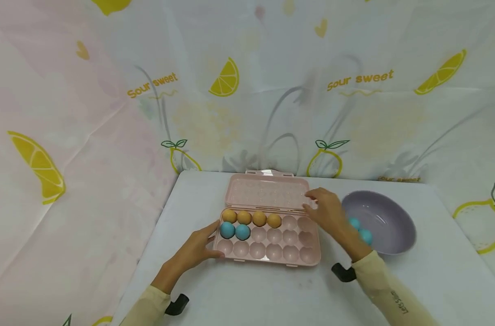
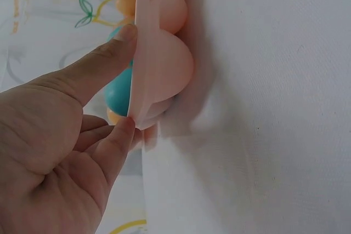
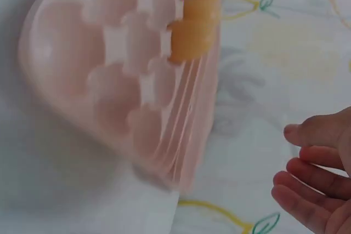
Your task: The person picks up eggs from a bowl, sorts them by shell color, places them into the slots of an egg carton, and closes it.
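Note:
A pink egg carton lies with its lid folded back. Several orange balls fill the left part of its back row, and two blue balls sit at the left of the middle row. My left hand holds the carton's left end; in the left wrist view, thumb and fingertips are on its rim. Above the carton's right end hovers my right hand, fingers loosely bent and nothing between them. The right wrist view shows that hand apart from the carton.
A purple bowl stands right of the carton, partly behind my right forearm, with blue balls inside. White cloth covers the table. A lemon-printed curtain hangs behind and at the sides.

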`<action>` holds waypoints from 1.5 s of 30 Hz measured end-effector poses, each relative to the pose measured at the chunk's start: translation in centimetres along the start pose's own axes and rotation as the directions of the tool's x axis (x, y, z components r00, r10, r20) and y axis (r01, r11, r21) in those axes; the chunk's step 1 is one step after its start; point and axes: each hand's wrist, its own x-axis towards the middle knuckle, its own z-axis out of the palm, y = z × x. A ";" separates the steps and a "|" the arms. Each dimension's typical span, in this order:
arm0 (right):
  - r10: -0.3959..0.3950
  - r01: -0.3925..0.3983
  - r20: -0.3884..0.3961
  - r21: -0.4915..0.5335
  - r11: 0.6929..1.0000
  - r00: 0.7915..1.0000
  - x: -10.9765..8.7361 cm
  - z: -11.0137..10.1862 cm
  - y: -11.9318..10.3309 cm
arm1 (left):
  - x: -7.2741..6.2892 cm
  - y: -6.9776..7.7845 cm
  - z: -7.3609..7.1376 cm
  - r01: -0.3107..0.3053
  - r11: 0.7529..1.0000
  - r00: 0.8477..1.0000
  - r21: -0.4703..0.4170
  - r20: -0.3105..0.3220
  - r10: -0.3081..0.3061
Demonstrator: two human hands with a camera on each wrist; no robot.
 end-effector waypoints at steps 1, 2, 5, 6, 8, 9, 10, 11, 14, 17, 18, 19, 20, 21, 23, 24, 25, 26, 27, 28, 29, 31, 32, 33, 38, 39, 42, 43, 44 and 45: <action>0.013 -0.014 -0.005 -0.043 0.999 1.000 -0.4 -0.9 1.1 | 0.0 0.0 0.0 0.006 1.000 1.000 -0.003 0.001 -0.006; 0.031 -0.030 0.006 -0.080 0.996 1.000 -0.9 -1.9 2.0 | 0.1 0.0 0.1 0.009 1.000 1.000 -0.006 0.002 -0.009; 0.101 -0.085 0.086 -0.169 0.982 0.991 -2.6 -4.5 4.5 | 0.1 -0.1 0.2 0.018 1.000 1.000 -0.014 0.005 -0.018; 0.131 -0.107 0.122 -0.185 0.977 0.984 -3.2 -5.3 5.0 | 0.1 -0.2 0.2 0.021 1.000 1.000 -0.011 0.004 -0.021; 0.197 -0.155 0.199 -0.209 0.966 0.960 -4.4 -6.7 6.0 | 0.0 -0.3 0.2 0.025 1.000 1.000 -0.016 0.001 -0.025; 0.228 -0.177 0.234 -0.219 0.959 0.945 -4.9 -7.3 6.5 | 0.0 -0.3 0.2 0.024 1.000 1.000 -0.017 0.000 -0.024; 0.263 -0.204 0.262 -0.231 0.951 0.929 -5.3 -7.8 6.9 | 0.0 -0.4 0.2 0.021 1.000 1.000 -0.019 -0.001 -0.021; 0.293 -0.228 0.289 -0.239 0.944 0.911 -5.8 -8.2 7.3 | 0.0 -0.4 0.2 0.017 1.000 1.000 -0.020 -0.001 -0.017; 0.368 -0.290 0.350 -0.256 0.922 0.861 -6.9 -9.0 8.3 | 0.0 -0.5 0.1 0.017 1.000 1.000 -0.026 -0.001 -0.017; 0.411 -0.328 0.380 -0.266 0.906 0.829 -7.8 -9.5 9.0 | -0.1 -0.4 0.0 0.019 0.999 1.000 -0.026 0.001 -0.019; 0.421 -0.337 0.386 -0.268 0.903 0.821 -8.1 -9.5 9.1 | -0.1 -0.4 0.0 0.020 0.999 1.000 -0.027 0.002 -0.020; 0.429 -0.345 0.392 -0.268 0.900 0.814 -8.3 -9.6 9.2 | -0.1 -0.3 0.0 0.022 1.000 1.000 -0.023 0.004 -0.022; 0.436 -0.353 0.396 -0.268 0.897 0.808 -8.6 -9.6 9.2 | -0.1 -0.3 0.0 0.021 1.000 1.000 -0.021 0.004 -0.021; 0.437 -0.355 0.395 -0.266 0.896 0.808 -8.8 -9.5 9.3 | -0.1 -0.3 0.0 0.024 1.000 1.000 -0.021 0.004 -0.023; 0.436 -0.358 0.391 -0.259 0.897 0.810 -9.1 -9.4 9.4 | -0.2 -0.2 -0.1 0.031 0.999 1.000 -0.020 0.002 -0.031; 0.434 -0.359 0.393 -0.251 0.899 0.811 -9.1 -9.3 9.5 | -0.2 -0.1 -0.1 0.035 0.999 0.999 -0.021 0.000 -0.035; 0.427 -0.359 0.396 -0.237 0.903 0.813 -9.2 -9.2 9.5 | -0.2 -0.1 -0.1 0.037 0.999 0.999 -0.021 -0.001 -0.037; 0.415 -0.355 0.395 -0.219 0.909 0.819 -9.2 -9.0 9.6 | -0.2 0.0 -0.1 0.042 0.999 0.999 -0.020 -0.002 -0.042; 0.402 -0.349 0.396 -0.201 0.915 0.826 -9.2 -8.9 9.7 | -0.2 0.0 -0.1 0.045 0.999 0.999 -0.023 -0.002 -0.045; 0.393 -0.347 0.397 -0.187 0.919 0.829 -9.2 -8.8 9.8 | -0.1 0.1 -0.2 0.043 0.999 0.999 -0.023 -0.003 -0.043; 0.387 -0.347 0.398 -0.170 0.922 0.832 -9.2 -8.6 9.9 | 0.0 0.1 -0.2 0.044 0.999 0.999 -0.022 -0.004 -0.044; 0.384 -0.355 0.396 -0.147 0.923 0.834 -9.2 -8.4 10.1 | 0.1 0.3 -0.2 0.051 0.998 0.999 -0.020 -0.007 -0.052; 0.382 -0.356 0.392 -0.139 0.924 0.837 -9.2 -8.2 10.2 | 0.1 0.3 -0.2 0.058 0.998 0.998 -0.021 -0.007 -0.058; 0.387 -0.363 0.392 -0.138 0.922 0.835 -9.2 -8.1 10.4 | 0.2 0.3 -0.2 0.063 0.998 0.998 -0.021 -0.009 -0.063; 0.411 -0.390 0.398 -0.136 0.911 0.820 -8.9 -7.9 10.5 | 0.1 0.3 -0.1 0.101 0.995 0.995 -0.015 -0.008 -0.101; 0.414 -0.392 0.399 -0.137 0.909 0.819 -8.9 -7.9 10.4 | 0.1 0.3 0.0 0.105 0.994 0.994 -0.014 -0.007 -0.105; 0.411 -0.388 0.389 -0.140 0.911 0.824 -9.0 -8.0 10.3 | 0.1 0.4 0.0 0.106 0.994 0.994 -0.012 -0.008 -0.106; 0.408 -0.385 0.386 -0.139 0.912 0.827 -9.0 -8.0 10.3 | 0.1 0.4 0.0 0.103 0.995 0.995 -0.012 -0.008 -0.103; 0.403 -0.380 0.382 -0.137 0.915 0.832 -9.1 -8.0 10.3 | 0.1 0.4 0.0 0.101 0.995 0.995 -0.011 -0.007 -0.101; 0.396 -0.372 0.379 -0.139 0.918 0.836 -9.1 -8.0 10.2 | 0.1 0.4 -0.1 0.100 0.995 0.995 -0.009 -0.006 -0.100</action>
